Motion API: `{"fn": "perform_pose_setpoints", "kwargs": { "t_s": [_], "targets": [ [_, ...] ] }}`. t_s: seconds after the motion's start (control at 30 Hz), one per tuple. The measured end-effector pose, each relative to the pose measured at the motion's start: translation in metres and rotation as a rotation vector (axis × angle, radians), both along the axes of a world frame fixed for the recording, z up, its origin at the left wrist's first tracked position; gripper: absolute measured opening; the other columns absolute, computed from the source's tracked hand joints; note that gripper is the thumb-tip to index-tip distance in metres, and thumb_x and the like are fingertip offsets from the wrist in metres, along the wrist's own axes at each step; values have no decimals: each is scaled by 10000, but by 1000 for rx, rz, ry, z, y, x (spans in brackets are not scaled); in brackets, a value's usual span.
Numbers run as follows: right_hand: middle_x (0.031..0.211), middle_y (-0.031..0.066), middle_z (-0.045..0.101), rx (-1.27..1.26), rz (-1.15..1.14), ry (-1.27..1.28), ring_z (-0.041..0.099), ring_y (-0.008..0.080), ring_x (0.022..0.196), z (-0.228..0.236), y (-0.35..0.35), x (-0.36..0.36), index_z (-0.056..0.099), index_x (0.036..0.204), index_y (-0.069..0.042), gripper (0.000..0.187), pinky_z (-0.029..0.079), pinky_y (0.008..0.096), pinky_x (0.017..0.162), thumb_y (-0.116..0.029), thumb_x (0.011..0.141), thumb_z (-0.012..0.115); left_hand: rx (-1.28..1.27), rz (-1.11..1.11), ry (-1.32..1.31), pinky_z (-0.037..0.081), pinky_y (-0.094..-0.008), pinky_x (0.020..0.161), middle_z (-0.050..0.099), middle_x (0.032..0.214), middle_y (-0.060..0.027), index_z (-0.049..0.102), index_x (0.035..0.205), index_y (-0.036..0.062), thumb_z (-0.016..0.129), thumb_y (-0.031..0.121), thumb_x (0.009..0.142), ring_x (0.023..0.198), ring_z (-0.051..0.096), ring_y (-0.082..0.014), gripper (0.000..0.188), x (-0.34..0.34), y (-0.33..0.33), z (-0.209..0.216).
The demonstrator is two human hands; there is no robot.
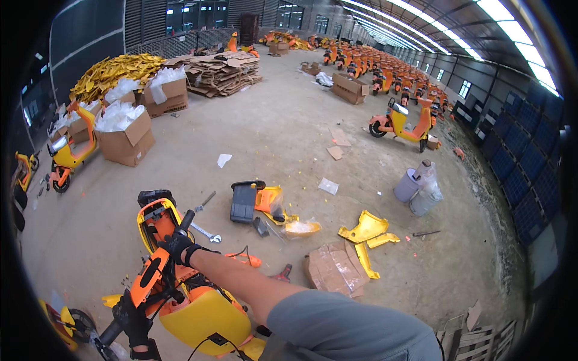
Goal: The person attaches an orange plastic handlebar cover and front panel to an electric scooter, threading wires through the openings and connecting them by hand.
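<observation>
The scooter handlebar [153,269], orange and black, stands over the yellow scooter body [205,313] at the near edge of the concrete floor [271,132]. The gloved left hand [133,322] is wrapped around its left grip; the gloved right hand [179,243] is clenched around the right grip. Beyond lie a wrench [206,233], a black tray [244,201], yellow panels [364,231], then cardboard boxes [127,141].
</observation>
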State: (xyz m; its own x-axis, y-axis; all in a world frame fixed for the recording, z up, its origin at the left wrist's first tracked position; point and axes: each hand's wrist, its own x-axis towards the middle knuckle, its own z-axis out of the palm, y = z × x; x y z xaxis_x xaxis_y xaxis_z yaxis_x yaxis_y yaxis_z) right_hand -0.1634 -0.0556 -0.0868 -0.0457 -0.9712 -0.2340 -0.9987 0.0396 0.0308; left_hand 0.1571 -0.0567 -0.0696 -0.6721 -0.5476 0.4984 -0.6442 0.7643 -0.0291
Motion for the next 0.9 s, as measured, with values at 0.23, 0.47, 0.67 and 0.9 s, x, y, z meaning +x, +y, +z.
{"fn": "perform_pose_setpoints", "kwargs": {
  "t_s": [0.23,0.47,0.67,0.9],
  "targets": [
    [1446,106,416,-154,-242,-275,477,239,1249,-63,-2,-35,437,1375,-163,421,386,344,979,-189,957,402,-80,-80,53,406,-520,878,601,983,-182,463,1296,23,694,233,800,915,578,-385,586,-30,3,-9],
    [1375,146,487,-180,41,-101,548,273,1156,10,-2,18,471,1349,-156,476,363,390,997,-278,893,527,-21,37,-2,394,-502,883,600,1075,-203,453,1278,-2,665,201,810,953,573,-398,553,22,0,-2],
    [1073,150,600,-393,25,-160,605,300,967,-43,-2,-4,508,1269,-77,443,414,387,904,-185,841,552,-93,-38,36,417,-511,852,595,962,-166,440,1285,22,690,212,790,899,578,-374,586,-3,4,2],
    [980,158,582,-666,80,-253,575,303,981,-43,8,2,531,1151,-13,362,448,370,857,-91,799,570,65,35,-4,372,-500,950,607,1086,-201,475,1282,-6,688,178,788,1005,571,-384,569,5,8,9]
  ]
}}
